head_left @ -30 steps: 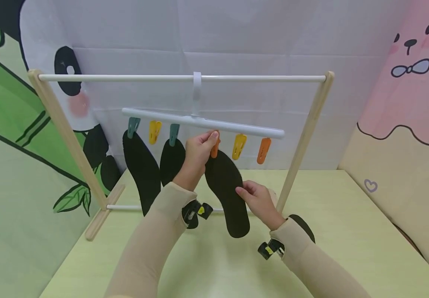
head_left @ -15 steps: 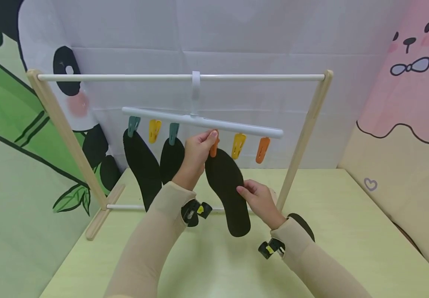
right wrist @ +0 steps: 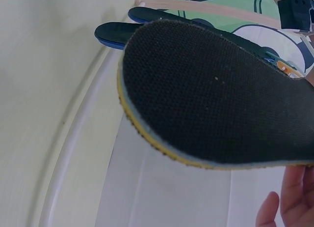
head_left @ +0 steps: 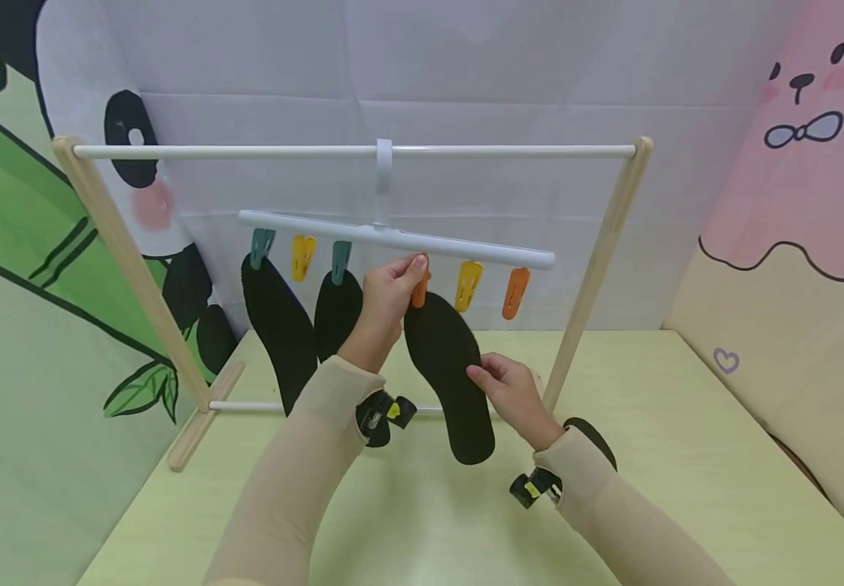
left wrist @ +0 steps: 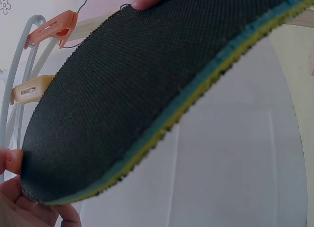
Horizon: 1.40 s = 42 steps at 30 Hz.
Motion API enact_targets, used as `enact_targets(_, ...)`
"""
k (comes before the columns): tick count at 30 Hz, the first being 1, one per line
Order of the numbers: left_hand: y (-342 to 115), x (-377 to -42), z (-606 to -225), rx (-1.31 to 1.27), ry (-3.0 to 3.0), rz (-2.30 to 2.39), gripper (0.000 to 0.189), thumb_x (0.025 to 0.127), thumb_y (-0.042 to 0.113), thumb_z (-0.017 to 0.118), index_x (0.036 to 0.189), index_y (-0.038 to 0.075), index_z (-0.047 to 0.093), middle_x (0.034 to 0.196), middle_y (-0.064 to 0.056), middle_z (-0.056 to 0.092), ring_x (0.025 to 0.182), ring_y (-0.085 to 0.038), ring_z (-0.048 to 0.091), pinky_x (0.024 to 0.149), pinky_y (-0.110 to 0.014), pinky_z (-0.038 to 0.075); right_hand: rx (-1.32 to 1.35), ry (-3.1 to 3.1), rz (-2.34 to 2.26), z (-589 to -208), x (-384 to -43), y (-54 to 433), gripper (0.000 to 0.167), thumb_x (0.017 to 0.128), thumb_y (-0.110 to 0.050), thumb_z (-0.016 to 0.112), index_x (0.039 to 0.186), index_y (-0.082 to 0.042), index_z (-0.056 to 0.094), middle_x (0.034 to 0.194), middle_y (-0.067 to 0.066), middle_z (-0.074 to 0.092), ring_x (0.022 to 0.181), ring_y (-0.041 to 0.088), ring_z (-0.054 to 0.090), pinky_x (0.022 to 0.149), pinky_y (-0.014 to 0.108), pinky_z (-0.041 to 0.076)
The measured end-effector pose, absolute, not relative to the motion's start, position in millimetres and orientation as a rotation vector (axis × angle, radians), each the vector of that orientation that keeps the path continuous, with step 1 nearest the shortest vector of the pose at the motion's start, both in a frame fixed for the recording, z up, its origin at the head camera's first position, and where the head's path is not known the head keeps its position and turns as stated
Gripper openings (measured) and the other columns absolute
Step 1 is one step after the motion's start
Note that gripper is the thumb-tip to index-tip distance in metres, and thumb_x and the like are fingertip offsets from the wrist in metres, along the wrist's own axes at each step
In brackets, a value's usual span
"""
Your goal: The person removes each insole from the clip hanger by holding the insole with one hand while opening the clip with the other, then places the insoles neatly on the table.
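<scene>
In the head view my left hand (head_left: pixel 383 303) pinches an orange clip (head_left: pixel 419 285) under the white hanger bar (head_left: pixel 458 247). A black insole (head_left: pixel 454 382) hangs with its top edge at that clip; the left wrist view shows its blue and yellow edge. My right hand (head_left: pixel 513 396) holds this insole by its right side, between thumb and fingers. Two more black insoles, one at far left (head_left: pixel 278 334) and one beside my left hand (head_left: pixel 337 313), hang from green clips (head_left: pixel 263 244). My left forearm hides part of them.
Yellow clips (head_left: pixel 469 286) and another orange clip (head_left: pixel 515 293) hang from the bar. The hanger hooks over the white rail of a wooden rack (head_left: pixel 597 268). A further black insole (head_left: pixel 592 439) lies on the table (head_left: pixel 685 488), partly behind my right sleeve.
Almost nothing moves. The held insole's lower end shifts very slightly right, and both hands keep their grips on the clip and the insole.
</scene>
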<state>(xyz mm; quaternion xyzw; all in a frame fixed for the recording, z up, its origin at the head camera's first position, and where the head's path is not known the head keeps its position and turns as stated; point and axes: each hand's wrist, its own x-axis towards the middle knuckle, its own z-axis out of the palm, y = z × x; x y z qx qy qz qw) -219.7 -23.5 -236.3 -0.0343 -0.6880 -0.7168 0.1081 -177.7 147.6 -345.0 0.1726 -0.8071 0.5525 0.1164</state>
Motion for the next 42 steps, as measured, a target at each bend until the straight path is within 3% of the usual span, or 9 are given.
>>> enact_targets(8,-23.6,-218.4,-235.2,-0.085,-2.026,-2.124,0.033,0.097,0.019,0.056,0.114,-0.007,0.066,0.09,-0.013,0.064,0.079,-0.017,0.049,0.082,-0.031,0.043,0.503,-2.35,1.657,-344.7,-175.4,147.3,0.012,0.093,-0.004,0.061,0.091,0.008,0.064,0.077,0.011,0.063,0.07,0.017,0.051,0.066,0.025,0.046)
enact_targets(26,-23.3,-218.9,-237.2,-0.082,-2.043,-2.104,0.033,0.097,0.02,0.056,0.116,-0.005,0.066,0.103,-0.02,0.064,0.083,-0.019,0.048,0.077,-0.028,0.044,0.525,-2.336,1.65,-347.8,-174.5,150.1,0.011,0.092,-0.001,0.06,0.091,0.008,0.064,0.078,0.013,0.064,0.071,0.018,0.052,0.067,0.025,0.047)
enact_targets(33,-25.3,-220.6,-238.1,-0.113,-2.032,-2.12,0.033,0.097,0.021,0.056,0.108,-0.008,0.067,0.072,-0.003,0.058,0.065,-0.015,0.047,0.065,-0.024,0.042,0.497,-2.361,1.611,-347.9,-174.8,151.1,0.011,0.093,-0.003,0.061,0.091,0.007,0.064,0.078,0.012,0.064,0.071,0.017,0.053,0.069,0.028,0.047)
enact_targets(42,-27.3,-220.8,-237.4,-0.136,-2.036,-2.132,0.034,0.097,0.022,0.056,0.106,-0.009,0.067,0.069,-0.003,0.056,0.061,-0.015,0.046,0.065,-0.026,0.042,0.494,-2.363,1.614,-348.5,-176.7,151.4,0.01,0.093,-0.001,0.06,0.091,0.008,0.064,0.077,0.012,0.064,0.071,0.017,0.053,0.068,0.027,0.047)
